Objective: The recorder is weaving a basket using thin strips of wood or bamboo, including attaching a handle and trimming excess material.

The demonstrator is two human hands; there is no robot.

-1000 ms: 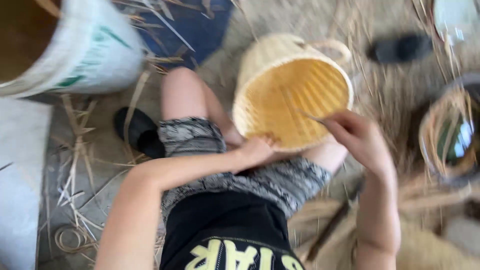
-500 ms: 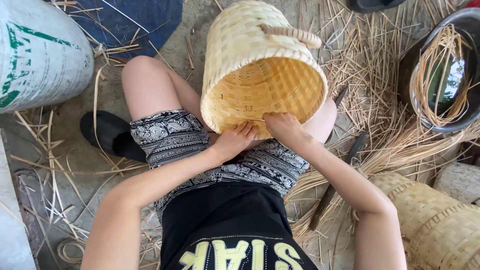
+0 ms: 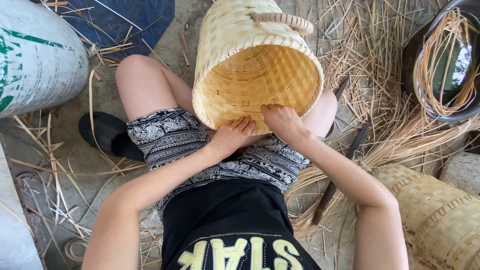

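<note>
On our lap: woven bamboo basket [image 3: 255,70], both hands at its near rim.

We rest the basket on its side across our thighs, open mouth tilted toward us, one looped handle [image 3: 282,20] on the upper wall. Our left hand [image 3: 231,136] lies flat against the lower rim, fingers together and extended (not curled around anything we can see). Our right hand [image 3: 281,120], just beside it, hooks its fingertips over the same rim edge; whether they pinch a strip, we cannot tell. Right of the hands: loose straw [image 3: 380,105], a dark basin [image 3: 465,112] with coiled strips, another woven basket [image 3: 435,215]. Left of the hands: a black sandal [image 3: 107,135] and a white sack [image 3: 40,70].
</note>
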